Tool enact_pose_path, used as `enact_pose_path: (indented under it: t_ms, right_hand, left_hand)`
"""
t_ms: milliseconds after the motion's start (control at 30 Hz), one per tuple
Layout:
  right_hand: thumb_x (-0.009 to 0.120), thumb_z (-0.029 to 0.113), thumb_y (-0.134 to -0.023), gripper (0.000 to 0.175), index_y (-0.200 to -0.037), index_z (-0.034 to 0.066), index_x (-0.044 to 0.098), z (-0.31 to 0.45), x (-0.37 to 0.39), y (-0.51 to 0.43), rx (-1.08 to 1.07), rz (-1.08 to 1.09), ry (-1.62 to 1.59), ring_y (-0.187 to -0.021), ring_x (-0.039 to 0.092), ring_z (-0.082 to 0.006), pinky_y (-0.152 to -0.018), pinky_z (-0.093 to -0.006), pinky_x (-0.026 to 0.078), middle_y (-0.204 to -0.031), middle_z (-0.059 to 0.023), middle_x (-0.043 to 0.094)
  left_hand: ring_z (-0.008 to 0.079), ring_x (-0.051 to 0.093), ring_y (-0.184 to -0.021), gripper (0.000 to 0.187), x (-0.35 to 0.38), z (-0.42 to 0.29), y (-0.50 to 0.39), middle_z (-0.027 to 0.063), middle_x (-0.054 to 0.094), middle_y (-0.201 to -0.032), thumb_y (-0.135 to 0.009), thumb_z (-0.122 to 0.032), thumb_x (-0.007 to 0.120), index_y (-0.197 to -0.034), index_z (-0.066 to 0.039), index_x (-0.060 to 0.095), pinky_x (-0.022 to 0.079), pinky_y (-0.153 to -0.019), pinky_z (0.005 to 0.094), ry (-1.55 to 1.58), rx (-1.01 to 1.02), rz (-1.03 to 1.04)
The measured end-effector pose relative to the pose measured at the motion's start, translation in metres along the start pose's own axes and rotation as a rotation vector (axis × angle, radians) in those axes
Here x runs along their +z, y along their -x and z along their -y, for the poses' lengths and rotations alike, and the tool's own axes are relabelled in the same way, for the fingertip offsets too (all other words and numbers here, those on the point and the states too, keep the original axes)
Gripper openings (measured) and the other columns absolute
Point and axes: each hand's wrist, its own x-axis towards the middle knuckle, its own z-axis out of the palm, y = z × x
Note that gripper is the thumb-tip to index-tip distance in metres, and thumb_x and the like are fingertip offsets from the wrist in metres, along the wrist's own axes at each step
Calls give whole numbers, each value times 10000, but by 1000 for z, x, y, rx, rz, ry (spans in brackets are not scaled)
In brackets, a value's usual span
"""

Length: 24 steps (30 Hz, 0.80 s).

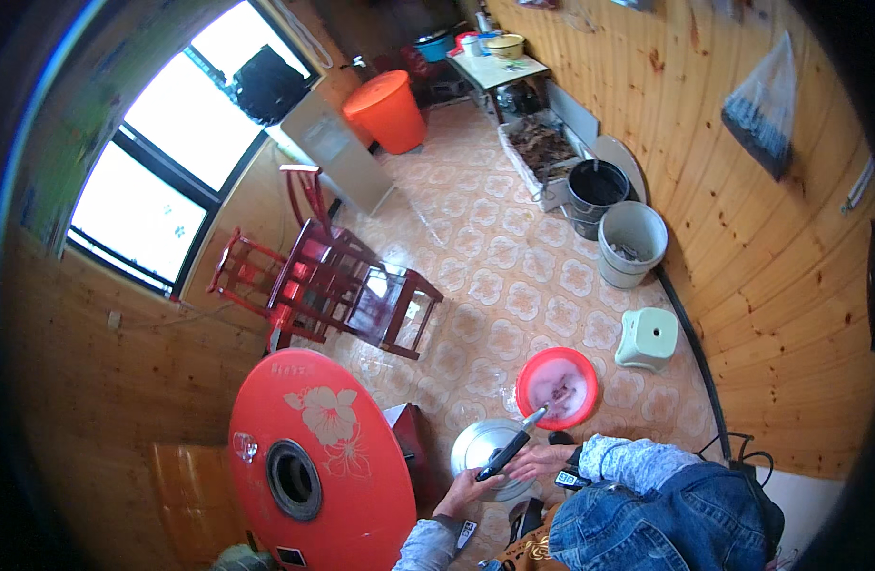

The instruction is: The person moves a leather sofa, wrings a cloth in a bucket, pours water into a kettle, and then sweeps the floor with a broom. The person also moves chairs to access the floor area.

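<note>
My left hand (469,492) is closed around the black handle of a long tool (507,454), whose pale metal end points toward a red basin (522,400). My right hand (541,461) is beside the handle with its fingers stretched out. Whether it touches the tool cannot be made out. Below both hands is a round silver metal lid or pan (473,446), partly covered by them and the tool. Cloudy, foamy liquid (548,378) fills the basin, with a dark reddish mass in it.
A round red stove table (366,428) with a central opening stands at left, carrying a clear glass (245,447). Dark red wooden chairs (380,300) are beyond it. A pale green stool (648,339), a white bucket (616,268) and a black bucket (586,223) line the right wall.
</note>
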Motion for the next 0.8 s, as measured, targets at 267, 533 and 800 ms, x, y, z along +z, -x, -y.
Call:
enact_pose_path:
  t_ms: [267, 533, 800]
  right_hand:
    - [550, -9, -846, 460, -1303, 19, 501, 51, 84, -10, -146, 85, 45, -1098, 553, -177, -911, -307, 475, -1236, -121, 569]
    - [597, 106, -892, 402, -1269, -1, 509, 131, 209, 1, -147, 193, 728, -982, 598, -139, -822, -265, 507, -1078, -73, 619]
    - [605, 99, -894, 401, -1246, -58, 493, 176, 349, -53, -207, 246, 896, -930, 638, -189, -830, -305, 519, -1107, -130, 616]
  left_hand:
    - [78, 538, -687, 330, -7, -10, 44, -13, 610, -726, -786, -257, 743, -942, 28, 686, 456, -620, 267, 186, 46, -189]
    - [81, 566, -848, 397, -41, -30, 105, 21, 657, -914, -853, -253, 705, -1116, 36, 631, 476, -758, 262, 338, 244, -388]
    - [200, 668, -754, 388, -128, -66, 189, 177, 658, -801, -817, -304, 721, -1109, -59, 648, 506, -674, 329, 266, 446, -799]
